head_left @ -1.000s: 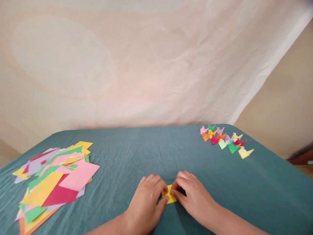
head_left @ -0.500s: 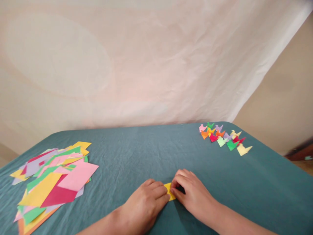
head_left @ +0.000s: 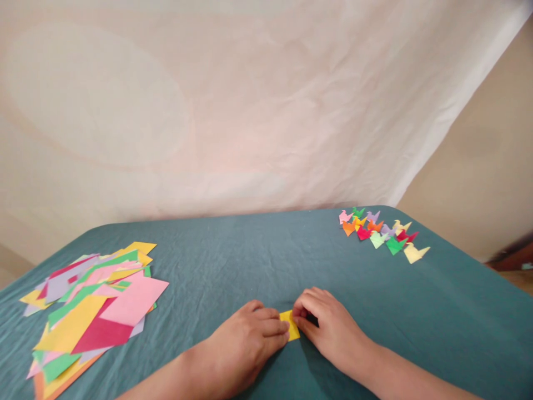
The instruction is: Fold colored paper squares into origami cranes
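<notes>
A small folded piece of yellow paper (head_left: 293, 329) lies on the table between my hands, near the front. My left hand (head_left: 252, 341) rests over its left part, fingers together and pressing it to the cloth. The thumb and forefinger of my right hand (head_left: 322, 319) pinch its right edge. Between them a short strip of the yellow paper shows; the rest is covered by my left fingers.
A loose heap of coloured paper sheets (head_left: 125, 303) spreads over the left side. At the back right stand several folded paper birds (head_left: 395, 246) in rows. A dark green cloth (head_left: 233, 261) covers the table, with a pale fabric backdrop (head_left: 250, 111) behind.
My right fingers have shifted slightly up and right along the yellow paper, so a little more of its lower right corner shows. My left hand stays nearly in place.
</notes>
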Demonstrator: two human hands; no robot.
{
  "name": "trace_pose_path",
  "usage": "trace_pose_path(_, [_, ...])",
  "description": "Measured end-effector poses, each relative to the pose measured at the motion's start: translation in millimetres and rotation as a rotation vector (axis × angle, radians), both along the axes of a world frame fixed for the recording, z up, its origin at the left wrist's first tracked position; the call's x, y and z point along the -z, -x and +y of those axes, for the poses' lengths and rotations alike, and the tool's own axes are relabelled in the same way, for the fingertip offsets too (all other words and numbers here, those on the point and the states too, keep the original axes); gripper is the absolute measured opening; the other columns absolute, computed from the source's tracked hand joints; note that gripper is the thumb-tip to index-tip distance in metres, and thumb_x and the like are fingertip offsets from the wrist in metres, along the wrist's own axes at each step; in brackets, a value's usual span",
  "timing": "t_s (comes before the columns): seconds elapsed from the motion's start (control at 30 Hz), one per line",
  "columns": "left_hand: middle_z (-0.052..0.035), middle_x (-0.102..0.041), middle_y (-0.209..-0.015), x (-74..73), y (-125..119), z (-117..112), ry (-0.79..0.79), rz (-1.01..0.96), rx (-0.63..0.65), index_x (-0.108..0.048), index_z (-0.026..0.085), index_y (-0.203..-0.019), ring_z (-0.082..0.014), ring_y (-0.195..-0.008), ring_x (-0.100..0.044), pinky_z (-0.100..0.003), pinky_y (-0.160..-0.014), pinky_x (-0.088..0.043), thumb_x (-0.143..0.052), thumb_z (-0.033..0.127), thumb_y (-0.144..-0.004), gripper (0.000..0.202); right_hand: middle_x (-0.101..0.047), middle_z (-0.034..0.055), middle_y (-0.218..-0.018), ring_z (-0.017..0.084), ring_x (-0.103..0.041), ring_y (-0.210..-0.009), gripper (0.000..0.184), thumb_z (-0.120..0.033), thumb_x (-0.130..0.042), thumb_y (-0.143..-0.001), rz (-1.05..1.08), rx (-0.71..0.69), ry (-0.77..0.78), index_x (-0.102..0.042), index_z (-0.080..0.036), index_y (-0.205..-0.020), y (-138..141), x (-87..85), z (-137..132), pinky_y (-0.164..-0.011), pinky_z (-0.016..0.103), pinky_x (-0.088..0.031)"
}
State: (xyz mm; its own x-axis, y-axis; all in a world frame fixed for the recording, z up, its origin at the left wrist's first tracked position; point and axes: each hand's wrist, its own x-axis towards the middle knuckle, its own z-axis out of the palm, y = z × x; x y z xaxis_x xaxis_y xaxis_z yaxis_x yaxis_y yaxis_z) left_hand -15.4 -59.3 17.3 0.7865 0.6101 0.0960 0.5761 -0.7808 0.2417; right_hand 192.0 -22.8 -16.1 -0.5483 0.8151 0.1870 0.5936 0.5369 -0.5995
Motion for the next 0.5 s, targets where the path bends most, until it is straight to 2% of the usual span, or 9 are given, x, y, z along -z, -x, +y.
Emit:
trace_pose_path(0.13, [-0.0046, -0.066, -0.099, -0.5, 0.8, -0.8, 0.002, 0.042, 0.002, -0.056, 0.023, -0.111, -0.0189, -0.096, -0.057, -0.032, -0.089, -0.037, -0.045, 0.017, -0.089, 0.026, -0.06, -0.0007, -0.079, 0.014, -0.053, -0.077, 0.018, -0.011, -0.048, -0.089, -0.086, -0.144, -0.082, -0.062, -0.021, -0.083, -9.5, -3.1, -5.6, -0.07, 0.027, -0.038])
trace_pose_path(0.23, [-0.0044, -0.066, -0.098, -0.5, 1.5, -0.4, 0.007, 0.063, 0.013, -0.056, 0.023, -0.11, -0.0193, -0.096, -0.057, -0.033, -0.09, -0.036, -0.046, 0.017, -0.088, 0.025, -0.06, 0.0007, -0.082, 0.016, -0.053, -0.079, 0.017, -0.013, -0.05, -0.088, -0.217, -0.229, -0.208, -0.063, -0.022, -0.081, -13.2, -4.2, -12.0, -0.073, 0.03, -0.038])
trace_pose_path(0.33, [-0.0049, -0.066, -0.099, -2.0, 2.2, 0.5, 0.019, 0.072, 0.021, -0.057, 0.021, -0.108, -0.02, -0.097, -0.057, -0.033, -0.091, -0.036, -0.047, 0.017, -0.087, 0.024, -0.06, 0.0016, -0.083, 0.017, -0.053, -0.079, 0.012, -0.015, -0.053, -0.085, -0.32, -0.25, -0.277, -0.063, -0.021, -0.083, -12.9, -5.9, -16.5, -0.07, 0.031, -0.038])
trace_pose_path(0.5, [-0.0049, -0.066, -0.102, -5.7, 3.7, 0.3, 0.047, 0.044, 0.016, -0.058, 0.022, -0.108, -0.0203, -0.099, -0.057, -0.033, -0.09, -0.037, -0.048, 0.016, -0.087, 0.024, -0.06, -0.0004, -0.086, 0.016, -0.053, -0.078, 0.011, -0.016, -0.052, -0.086, -0.339, -0.248, -0.26, -0.061, -0.023, -0.087, -12.4, -8.2, -17.6, -0.068, 0.03, -0.038])
